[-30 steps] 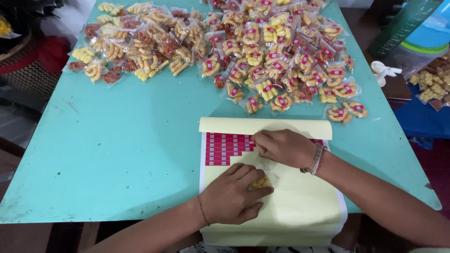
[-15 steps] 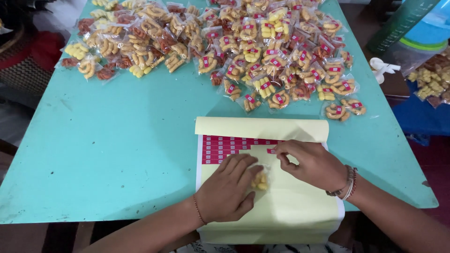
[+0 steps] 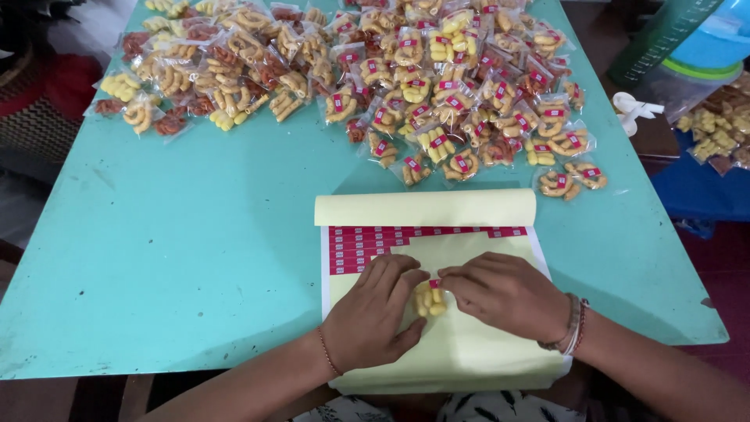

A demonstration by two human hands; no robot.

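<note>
Teal table [image 3: 195,258], sticker sheet [image 3: 469,352] at the near edge, within reach. Left hand [image 3: 375,312] and right hand [image 3: 508,293] together, pinching one snack packet [image 3: 429,299] flat on the sheet, sticker at its top. Stickered packets [image 3: 453,86] piled far right, plain ones [image 3: 203,70] far left: sorted.

Small home-run snack-packing workplace, not a factory line. One turquoise painted counter [image 3: 195,258], worn at its edges, carries everything. Far side of the counter: a large heap of small clear snack packets [image 3: 437,86], many already bearing a red sticker; toward the far left corner, a second heap without stickers [image 3: 211,66]. Near edge of the counter: a yellow backing sheet with rows of red stickers [image 3: 406,238]. Off the counter's right side: more bagged snacks [image 3: 715,129] on a blue surface. Left of the counter, a woven basket [image 3: 39,125].
</note>
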